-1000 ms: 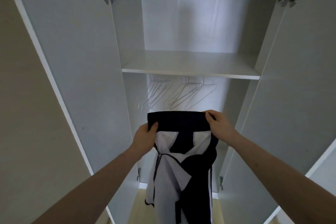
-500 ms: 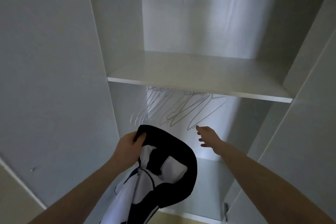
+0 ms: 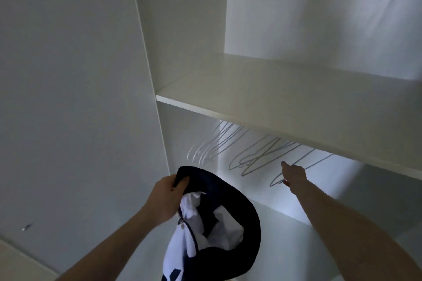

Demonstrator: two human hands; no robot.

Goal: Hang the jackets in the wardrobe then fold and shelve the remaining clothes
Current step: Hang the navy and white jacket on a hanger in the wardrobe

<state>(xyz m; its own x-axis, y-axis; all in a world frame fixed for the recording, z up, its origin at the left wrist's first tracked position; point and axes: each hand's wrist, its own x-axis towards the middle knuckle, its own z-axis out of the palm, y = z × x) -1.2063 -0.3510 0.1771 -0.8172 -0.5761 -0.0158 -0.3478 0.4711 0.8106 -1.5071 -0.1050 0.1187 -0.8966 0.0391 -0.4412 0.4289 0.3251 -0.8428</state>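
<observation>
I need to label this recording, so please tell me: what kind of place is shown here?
Probably a bedroom or dressing area, at an open white wardrobe: a bare shelf, wire hangers beneath it, and a jacket in the left hand.

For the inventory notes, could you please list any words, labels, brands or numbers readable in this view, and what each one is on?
None can be read.
The navy and white jacket, held by the left hand: a white shape on navy at its lower edge is cut off by the frame, not readable as text.
The wardrobe shelf, door and wire hangers near the right hand: no text.
</observation>
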